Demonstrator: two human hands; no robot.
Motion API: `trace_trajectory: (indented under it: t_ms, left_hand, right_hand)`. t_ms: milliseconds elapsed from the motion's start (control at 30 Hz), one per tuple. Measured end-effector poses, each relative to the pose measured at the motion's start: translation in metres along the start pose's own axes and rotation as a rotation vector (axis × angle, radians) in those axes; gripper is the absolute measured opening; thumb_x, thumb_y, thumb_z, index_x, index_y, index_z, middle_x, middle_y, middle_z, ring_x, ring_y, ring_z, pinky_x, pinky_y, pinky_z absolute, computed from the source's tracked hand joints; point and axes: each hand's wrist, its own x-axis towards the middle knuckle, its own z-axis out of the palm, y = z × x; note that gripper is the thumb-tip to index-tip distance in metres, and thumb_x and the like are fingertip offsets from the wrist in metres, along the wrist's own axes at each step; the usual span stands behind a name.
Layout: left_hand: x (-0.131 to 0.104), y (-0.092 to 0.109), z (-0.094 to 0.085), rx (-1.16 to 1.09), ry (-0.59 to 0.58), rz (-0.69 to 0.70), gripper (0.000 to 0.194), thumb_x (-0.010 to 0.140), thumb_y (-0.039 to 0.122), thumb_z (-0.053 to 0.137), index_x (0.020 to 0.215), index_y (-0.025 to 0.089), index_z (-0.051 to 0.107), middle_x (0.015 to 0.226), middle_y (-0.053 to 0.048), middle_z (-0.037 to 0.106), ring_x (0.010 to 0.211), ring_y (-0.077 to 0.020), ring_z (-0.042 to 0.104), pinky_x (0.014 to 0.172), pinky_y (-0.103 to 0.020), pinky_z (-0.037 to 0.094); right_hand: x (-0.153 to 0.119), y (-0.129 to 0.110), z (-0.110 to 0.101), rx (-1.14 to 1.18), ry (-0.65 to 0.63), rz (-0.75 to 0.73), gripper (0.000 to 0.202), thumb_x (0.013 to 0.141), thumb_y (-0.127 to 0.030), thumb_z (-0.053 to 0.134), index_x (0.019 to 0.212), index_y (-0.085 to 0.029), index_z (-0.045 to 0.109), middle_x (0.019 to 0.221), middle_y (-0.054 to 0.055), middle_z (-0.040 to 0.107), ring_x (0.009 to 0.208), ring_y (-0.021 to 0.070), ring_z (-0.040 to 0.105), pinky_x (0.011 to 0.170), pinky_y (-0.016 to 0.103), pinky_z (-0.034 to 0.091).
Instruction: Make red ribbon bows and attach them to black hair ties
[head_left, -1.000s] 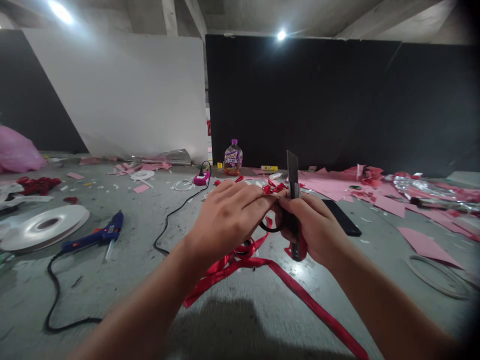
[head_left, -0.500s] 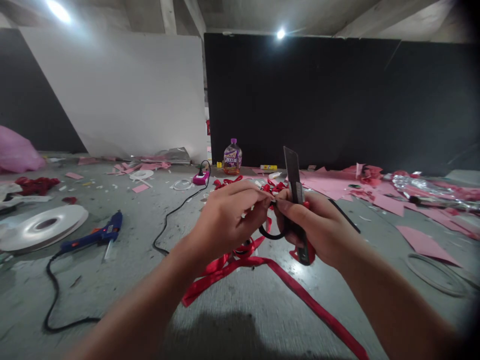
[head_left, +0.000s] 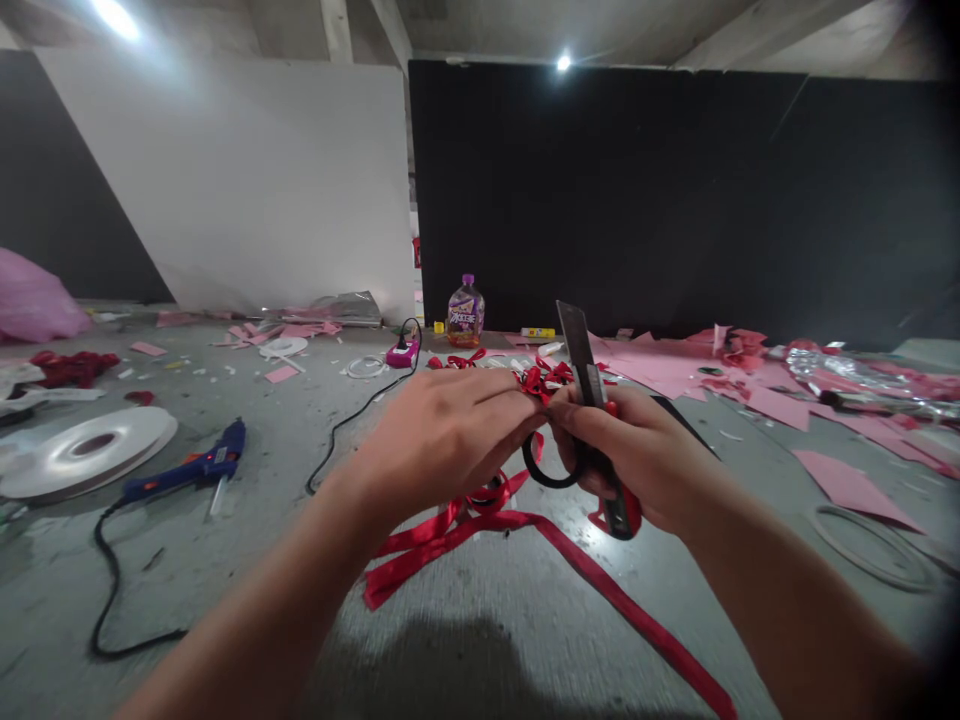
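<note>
My right hand (head_left: 630, 440) is closed around a utility knife (head_left: 579, 345) with a red and black handle, its wide blade pointing up. Between the hands hangs a black loop (head_left: 551, 482), next to the knife handle. The fingers of my left hand (head_left: 442, 425) are pressed together against my right fingertips; what they pinch is hidden behind them. Below both hands, a long red ribbon (head_left: 600, 575) trails over the grey table toward me. More red ribbon pieces (head_left: 536, 380) lie behind the fingertips.
At left are a blue glue gun (head_left: 187, 470) with a cord and a white ribbon spool (head_left: 90, 450). A purple-capped bottle (head_left: 466, 312) and a magenta power adapter (head_left: 403, 352) stand farther back. Pink paper scraps (head_left: 847, 485) and a pale ring (head_left: 870, 550) lie at right.
My left hand has rolled over, its back now hiding the fingertips. The knife has tilted slightly left at the blade, and the black loop has swung a little lower.
</note>
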Motion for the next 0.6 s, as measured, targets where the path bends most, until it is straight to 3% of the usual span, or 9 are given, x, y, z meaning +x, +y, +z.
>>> trace_trajectory:
  t_ms: [133,233,400,600]
  left_hand:
    - [0.0008,0.0031,-0.0017,0.035,-0.034,-0.009,0.022,0.095,0.021,0.05,0.081,0.015,0.064,0.074,-0.004,0.065,0.061,-0.0122,0.057,0.056,-0.026,0.045]
    - [0.0007,0.0037,-0.0002,-0.072,-0.039,-0.064,0.019,0.095,0.019,0.049,0.085,0.013,0.064,0.079,-0.005,0.066,0.066,-0.0123,0.059,0.058,-0.025,0.046]
    - [0.0026,0.003,0.0044,-0.387,0.079,-0.183,0.016,0.094,0.015,0.052,0.082,0.013,0.063,0.072,-0.002,0.062,0.066,-0.0103,0.056,0.06,-0.023,0.046]
    - [0.0038,0.0023,0.002,-0.354,0.156,-0.192,0.012,0.094,0.017,0.057,0.089,0.014,0.067,0.078,-0.003,0.069,0.07,-0.0101,0.063,0.064,-0.022,0.051]
  right_hand:
    - [-0.0005,0.001,-0.0014,-0.11,-0.007,-0.047,0.022,0.089,-0.034,0.058,0.073,-0.019,0.053,0.058,-0.002,0.052,0.041,0.0065,0.04,0.034,0.019,0.027]
    - [-0.0017,-0.0011,-0.0006,-0.128,-0.024,-0.075,0.02,0.089,-0.033,0.058,0.075,-0.019,0.053,0.059,-0.003,0.052,0.042,0.0061,0.039,0.035,0.018,0.028]
    - [-0.0061,-0.0061,0.0022,-0.076,-0.058,-0.139,0.018,0.089,-0.031,0.057,0.075,-0.02,0.053,0.058,-0.004,0.049,0.044,0.0068,0.042,0.036,0.017,0.033]
    - [-0.0046,-0.0028,0.0008,0.025,0.029,-0.115,0.014,0.086,-0.031,0.061,0.08,-0.019,0.057,0.061,-0.003,0.054,0.042,0.0071,0.045,0.035,0.018,0.033]
